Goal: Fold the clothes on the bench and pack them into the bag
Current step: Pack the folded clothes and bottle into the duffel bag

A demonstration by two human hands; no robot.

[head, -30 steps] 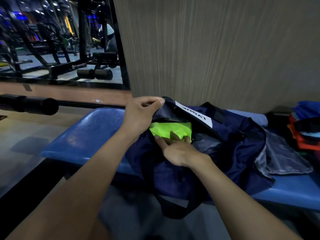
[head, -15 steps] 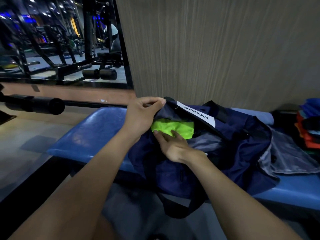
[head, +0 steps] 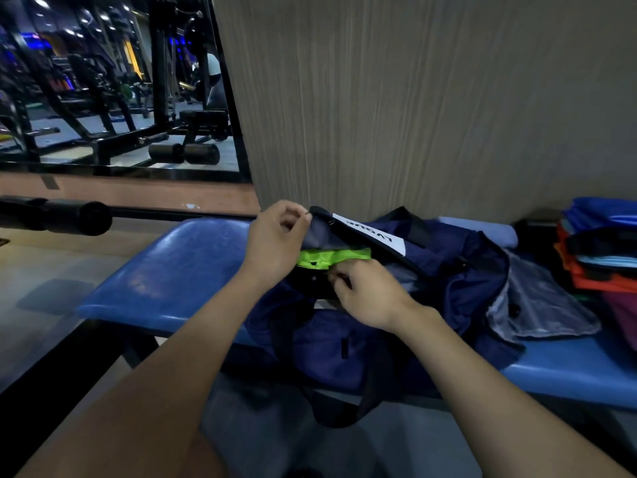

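The bag (head: 396,298), dark navy with a white label strip along its far lip, lies slumped on the blue padded counter (head: 179,270), its mouth turned toward the person. Going from the left: that end of the counter is bare blue padding ending in a rounded edge, with floor beyond it and a black padded bar further left, so there is free room there for an elbow to swing out. The left hand (head: 275,246) has its grip pinching the far lip of the bag between thumb and fingertips and lifting it, seemingly to keep the soft opening from collapsing. Under that raised lip a neon green garment (head: 331,258) sits inside the mouth, only a strip of it showing. The right hand (head: 368,291) is at the near edge of the opening, fingers curled; it seems to be gripping the near lip or a zipper pull, but I cannot tell which. The gap between the two lips is narrow, so anything more going in will need it pulled wider. Further right a grey lining flap (head: 544,305) spills onto the counter, and at the right edge a stack of folded clothes (head: 599,253) waits, near the bag but not touching it.
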